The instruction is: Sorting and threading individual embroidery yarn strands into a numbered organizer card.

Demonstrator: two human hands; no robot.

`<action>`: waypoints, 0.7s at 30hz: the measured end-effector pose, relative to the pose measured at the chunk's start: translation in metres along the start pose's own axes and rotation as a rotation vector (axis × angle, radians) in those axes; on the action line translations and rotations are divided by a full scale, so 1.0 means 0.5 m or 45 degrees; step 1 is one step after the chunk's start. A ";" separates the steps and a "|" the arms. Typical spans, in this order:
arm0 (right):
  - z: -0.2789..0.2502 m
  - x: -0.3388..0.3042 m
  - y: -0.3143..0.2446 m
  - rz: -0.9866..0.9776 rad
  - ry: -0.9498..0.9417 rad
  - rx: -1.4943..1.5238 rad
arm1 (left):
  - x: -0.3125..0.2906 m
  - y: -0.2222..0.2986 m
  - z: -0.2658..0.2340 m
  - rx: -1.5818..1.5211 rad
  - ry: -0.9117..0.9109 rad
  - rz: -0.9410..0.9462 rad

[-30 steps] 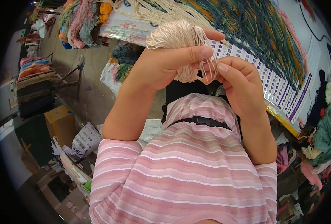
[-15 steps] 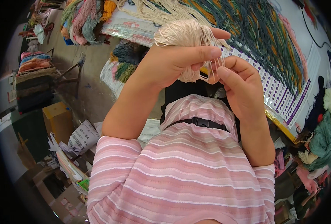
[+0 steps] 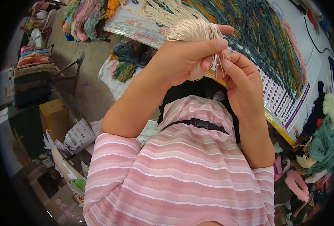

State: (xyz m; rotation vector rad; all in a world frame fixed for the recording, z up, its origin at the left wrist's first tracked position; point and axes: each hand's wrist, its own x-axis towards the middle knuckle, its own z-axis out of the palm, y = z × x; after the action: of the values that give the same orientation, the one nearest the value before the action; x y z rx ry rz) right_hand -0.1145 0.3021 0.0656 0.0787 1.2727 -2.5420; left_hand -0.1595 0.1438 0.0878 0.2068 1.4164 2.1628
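A bundle of cream yarn (image 3: 191, 32) is draped over my left hand (image 3: 191, 56), which grips it between thumb and fingers. Some of its strands hang below that palm. My right hand (image 3: 242, 75) is beside it, thumb and forefinger pinched on a few loose strands at the bundle's right side. Both hands are raised above the near edge of a table. Behind them, long cream strands (image 3: 157, 15) and dark green, blue-grey and orange yarn (image 3: 246, 35) lie spread across the tabletop.
The table's yellow-taped edge (image 3: 282, 126) runs down at the right. Teal yarn (image 3: 325, 141) and other skeins are heaped beyond it. Multicoloured hanks (image 3: 86, 19) hang at the upper left. Further left stand a pile of folded textiles (image 3: 33, 75) and a cardboard box (image 3: 54, 113).
The view has shifted slightly. The yarn bundle and my left hand sit a little further right, nearer my right hand. Both hands keep their hold on the yarn.
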 end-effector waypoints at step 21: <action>-0.009 0.029 -0.023 -0.102 0.082 0.025 | 0.005 0.001 0.011 -0.292 0.047 -0.023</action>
State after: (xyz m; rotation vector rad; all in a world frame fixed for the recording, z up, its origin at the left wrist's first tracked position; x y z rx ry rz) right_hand -0.1318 0.3087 0.0691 0.1165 1.2993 -2.6401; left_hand -0.1595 0.1495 0.0903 0.0691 1.1718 2.3026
